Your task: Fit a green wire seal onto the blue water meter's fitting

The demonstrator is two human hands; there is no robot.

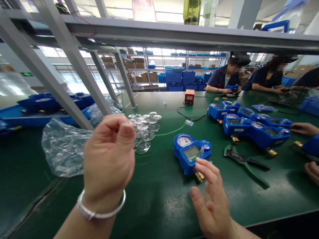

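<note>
My left hand (109, 159) is raised over the green table (159, 199), its fingers curled and pinched together; what it pinches is too small to make out. A silver bracelet sits on that wrist. My right hand (211, 199) is open, with its fingertips at the near edge of a blue water meter (191, 152) that lies face up on the table. A pile of clear round plastic lenses (146, 127) lies just beyond my left hand.
A clear plastic bag (64, 146) lies at the left. Green-handled pliers (245, 162) and several more blue meters (249, 124) lie to the right. A small red box (189, 96) stands farther back. Other people sit across the table, and another person's hands (309, 149) reach in at the right edge.
</note>
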